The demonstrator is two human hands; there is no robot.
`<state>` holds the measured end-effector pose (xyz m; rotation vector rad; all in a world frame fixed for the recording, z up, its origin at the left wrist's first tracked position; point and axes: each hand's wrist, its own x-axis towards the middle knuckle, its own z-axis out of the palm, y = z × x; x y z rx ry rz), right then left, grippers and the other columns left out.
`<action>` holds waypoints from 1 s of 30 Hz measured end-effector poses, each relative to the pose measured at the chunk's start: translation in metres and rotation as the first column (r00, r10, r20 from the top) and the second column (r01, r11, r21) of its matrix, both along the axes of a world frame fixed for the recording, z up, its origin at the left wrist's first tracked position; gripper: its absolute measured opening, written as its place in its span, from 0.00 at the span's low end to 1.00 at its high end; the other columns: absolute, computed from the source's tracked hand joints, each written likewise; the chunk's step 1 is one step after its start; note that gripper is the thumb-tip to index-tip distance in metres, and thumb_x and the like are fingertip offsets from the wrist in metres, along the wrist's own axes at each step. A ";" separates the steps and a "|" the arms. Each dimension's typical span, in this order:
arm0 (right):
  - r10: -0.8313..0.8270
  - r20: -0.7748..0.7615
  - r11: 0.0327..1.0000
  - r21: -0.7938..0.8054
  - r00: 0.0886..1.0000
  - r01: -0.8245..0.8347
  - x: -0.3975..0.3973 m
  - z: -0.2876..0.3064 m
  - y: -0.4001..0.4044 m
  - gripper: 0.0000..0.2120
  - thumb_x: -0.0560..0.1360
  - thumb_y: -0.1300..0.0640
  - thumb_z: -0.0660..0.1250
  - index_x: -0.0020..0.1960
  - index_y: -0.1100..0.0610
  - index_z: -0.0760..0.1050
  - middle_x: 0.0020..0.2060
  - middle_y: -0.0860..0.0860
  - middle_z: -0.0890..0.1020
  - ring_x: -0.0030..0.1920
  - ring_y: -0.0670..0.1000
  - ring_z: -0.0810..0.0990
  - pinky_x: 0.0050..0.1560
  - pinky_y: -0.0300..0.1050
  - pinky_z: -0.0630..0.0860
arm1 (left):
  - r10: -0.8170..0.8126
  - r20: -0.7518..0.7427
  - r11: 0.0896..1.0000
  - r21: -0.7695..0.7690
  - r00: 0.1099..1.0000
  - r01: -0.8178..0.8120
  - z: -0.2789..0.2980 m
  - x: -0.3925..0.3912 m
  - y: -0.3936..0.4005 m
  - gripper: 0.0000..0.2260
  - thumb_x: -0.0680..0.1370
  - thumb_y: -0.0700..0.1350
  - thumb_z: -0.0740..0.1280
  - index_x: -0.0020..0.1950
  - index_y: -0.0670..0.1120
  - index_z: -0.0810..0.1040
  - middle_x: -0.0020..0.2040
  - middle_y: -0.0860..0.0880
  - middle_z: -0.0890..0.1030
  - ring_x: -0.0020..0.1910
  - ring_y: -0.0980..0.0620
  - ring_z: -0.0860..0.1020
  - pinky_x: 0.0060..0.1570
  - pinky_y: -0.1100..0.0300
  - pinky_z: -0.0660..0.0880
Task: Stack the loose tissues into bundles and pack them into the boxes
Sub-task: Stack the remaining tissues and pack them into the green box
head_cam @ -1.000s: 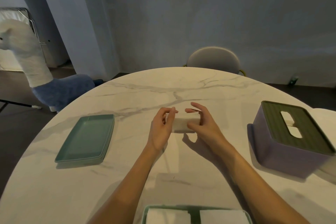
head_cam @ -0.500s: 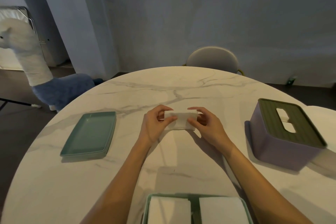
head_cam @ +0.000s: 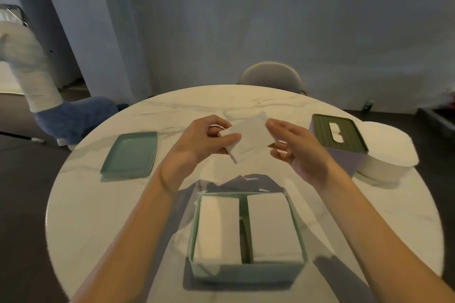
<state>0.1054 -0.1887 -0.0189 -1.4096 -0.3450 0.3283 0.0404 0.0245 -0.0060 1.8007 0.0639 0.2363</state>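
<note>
Marble-topped and round, the table sits before a grey wall. Above its middle I hold a folded tissue bundle in the air, tilted, its long axis running from near-left to far-right. My left hand pinches its left end between thumb and curled fingers; my right hand is loosely spread at its right edge, fingertips just touching. At the near edge an open green box holds two white stacks side by side. A green tray lies at the left edge, a lidded purple box at the right, with a white container beside it.
</note>
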 end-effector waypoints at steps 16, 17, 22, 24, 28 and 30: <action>0.282 0.187 0.848 -0.506 0.941 -0.154 -0.094 0.010 -0.006 0.13 0.78 0.49 0.72 0.59 0.54 0.82 0.47 0.49 0.86 0.44 0.47 0.86 0.42 0.37 0.81 | 0.089 -0.076 0.996 0.034 0.993 -0.086 -0.020 -0.151 -0.029 0.16 0.74 0.44 0.79 0.56 0.44 0.77 0.40 0.44 0.85 0.33 0.54 0.82 0.34 0.66 0.76; 0.279 0.213 0.832 -0.540 0.936 -0.126 -0.094 0.008 0.000 0.13 0.77 0.48 0.73 0.58 0.54 0.82 0.45 0.49 0.86 0.43 0.47 0.86 0.41 0.37 0.81 | 0.113 -0.066 0.992 0.056 0.991 -0.109 -0.023 -0.154 -0.026 0.16 0.73 0.43 0.79 0.56 0.45 0.77 0.40 0.43 0.84 0.32 0.55 0.82 0.33 0.67 0.76; 0.300 0.325 0.757 -0.653 0.897 -0.017 -0.092 0.000 0.019 0.14 0.73 0.46 0.76 0.55 0.52 0.83 0.42 0.46 0.85 0.41 0.46 0.85 0.39 0.35 0.79 | 0.208 -0.001 0.939 0.280 0.978 -0.200 -0.037 -0.159 -0.020 0.17 0.70 0.47 0.82 0.51 0.49 0.77 0.33 0.50 0.83 0.28 0.58 0.78 0.32 0.66 0.75; 0.321 0.352 0.734 -0.679 0.879 0.004 -0.092 -0.002 0.023 0.14 0.72 0.45 0.77 0.54 0.51 0.83 0.42 0.44 0.84 0.43 0.45 0.83 0.41 0.36 0.80 | 0.228 0.011 0.911 0.352 0.974 -0.217 -0.041 -0.159 -0.019 0.17 0.69 0.50 0.82 0.49 0.52 0.77 0.33 0.55 0.83 0.29 0.59 0.78 0.32 0.67 0.73; 0.338 0.428 0.689 -0.719 0.838 0.089 -0.095 -0.008 0.029 0.11 0.72 0.44 0.76 0.51 0.49 0.83 0.43 0.40 0.82 0.44 0.42 0.80 0.42 0.34 0.74 | 0.252 0.039 0.832 0.502 0.967 -0.237 -0.049 -0.160 -0.017 0.18 0.69 0.57 0.80 0.49 0.57 0.74 0.35 0.58 0.81 0.37 0.60 0.77 0.34 0.68 0.69; 0.334 0.451 0.681 -0.723 0.828 0.119 -0.095 -0.012 0.031 0.11 0.72 0.44 0.77 0.50 0.48 0.83 0.43 0.41 0.82 0.43 0.43 0.80 0.41 0.34 0.72 | 0.249 0.067 0.790 0.564 0.966 -0.243 -0.051 -0.160 -0.018 0.17 0.70 0.58 0.79 0.50 0.58 0.73 0.39 0.60 0.80 0.41 0.60 0.75 0.36 0.68 0.66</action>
